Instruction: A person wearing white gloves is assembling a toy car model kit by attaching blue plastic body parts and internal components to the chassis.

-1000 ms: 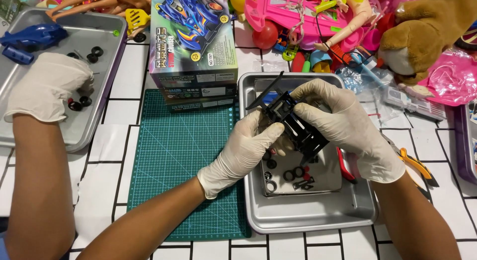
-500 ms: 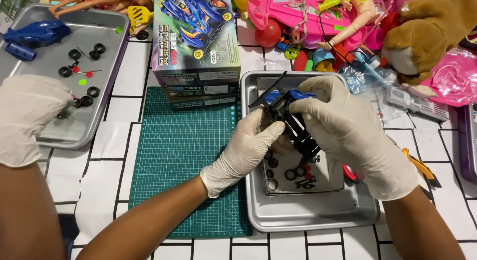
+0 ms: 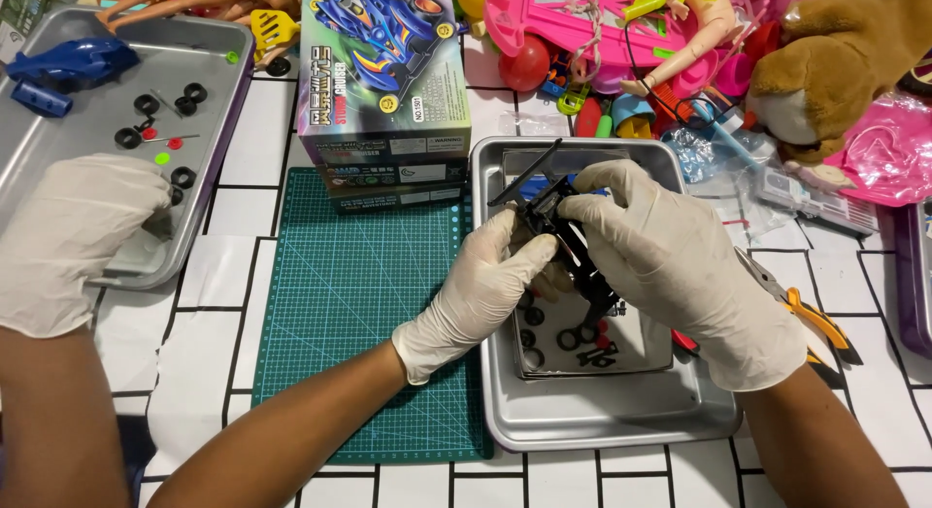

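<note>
On the white-tiled surface (image 3: 243,207), a green cutting mat (image 3: 359,304) fills the middle, with a steel tray (image 3: 602,425) at its 3 o'clock edge and a second tray (image 3: 58,119) out at 10 o'clock. The colourful kit box (image 3: 383,81) stands at 12 o'clock of the mat.

Another person's gloved hand (image 3: 73,236) rests loosely curled on the near rim of that far tray. I can't tell if it holds anything.

Over the near tray, the gloved left hand (image 3: 481,294) is closed around the 9 o'clock side of the black toy-car chassis (image 3: 573,246). The right hand (image 3: 680,265) curls over it from 3 o'clock, fingertips pinching its top end. The chassis is tilted and held just above the tray.

This looks like assembly, with a fitting being worked on the chassis. Next calls for a steady left grip while the right hand fetches one of the small black rings (image 3: 568,338) lying at 6 o'clock below the chassis.
</note>
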